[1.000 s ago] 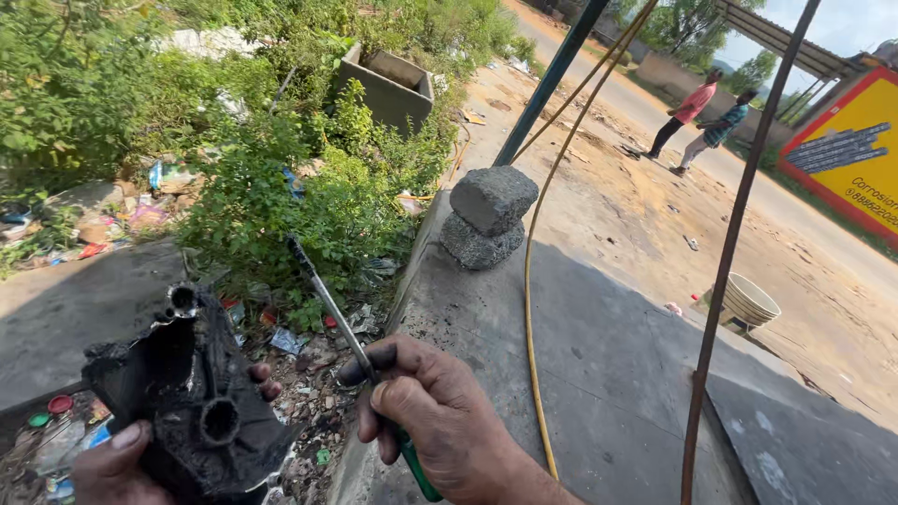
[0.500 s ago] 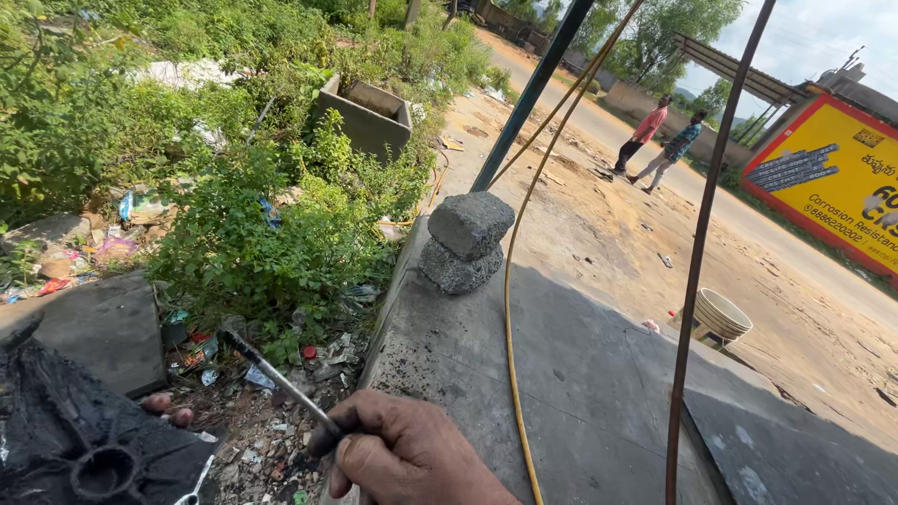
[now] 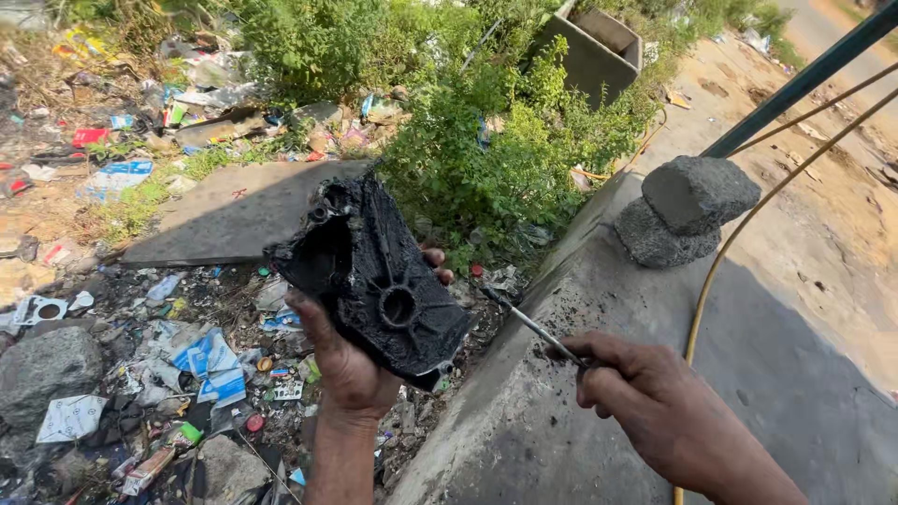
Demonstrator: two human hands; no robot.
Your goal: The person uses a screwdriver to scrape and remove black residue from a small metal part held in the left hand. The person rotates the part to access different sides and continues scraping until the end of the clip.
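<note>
My right hand (image 3: 655, 407) sits low at the frame's edge, knuckles up, fingers curled around a screwdriver (image 3: 528, 324). The handle is buried in my fist, so only the thin metal shaft shows, slanting up and left over the concrete ledge (image 3: 524, 421). My wrist runs out of the picture at the bottom.

My left hand (image 3: 341, 360) comes up from below, forearm nearly vertical, gripping a black greasy engine cover (image 3: 374, 276) from behind — the palm and most fingers are hidden by it, with two fingertips peeking past its right edge. The cover is held in the air, tilted, above the litter (image 3: 187, 365) beside the ledge; it is so caked in grime that its finer detail is hard to read. The screwdriver tip stops just short of it.

Farther on, two rough stones (image 3: 687, 210) are stacked on the ledge, a yellow hose (image 3: 748, 234) curving past them. Beyond, bushes (image 3: 486, 159) partly cover a concrete box (image 3: 589, 51).
</note>
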